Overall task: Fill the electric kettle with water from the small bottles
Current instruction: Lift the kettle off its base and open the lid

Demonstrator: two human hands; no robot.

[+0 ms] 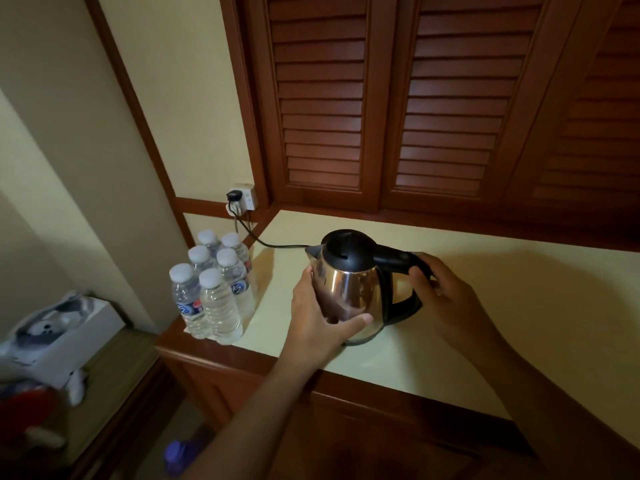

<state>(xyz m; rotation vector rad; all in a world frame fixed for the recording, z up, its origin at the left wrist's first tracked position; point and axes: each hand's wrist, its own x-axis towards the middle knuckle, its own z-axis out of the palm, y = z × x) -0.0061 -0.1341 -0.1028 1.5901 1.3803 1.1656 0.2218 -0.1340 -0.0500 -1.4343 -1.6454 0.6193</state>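
A steel electric kettle with a black lid stood upright on a cream countertop, near its front edge and about the middle of the view. The left hand was wrapped around the shiny body from the kettle's 8 o'clock side, thumb across the front. The right hand, coming in from 3 o'clock, had its fingers curled around the black handle. The lid was down.

At the kettle's 9 o'clock, close by at the counter's left end, stood six small water bottles in a tight block, all with white caps on. A black cord ran from a wall socket at 11 o'clock and passed behind the kettle; whether it joined a base could not be seen.

No water had likely gone in. The risks looked plain enough: lifting or turning the kettle could pull the plugged-in cord taut and tug it back. The kettle sat close to the front edge, so a push could slide it off. Pouring from narrow bottle necks could splash water towards the cord. A reaching arm could topple the packed bottles off the counter's end.
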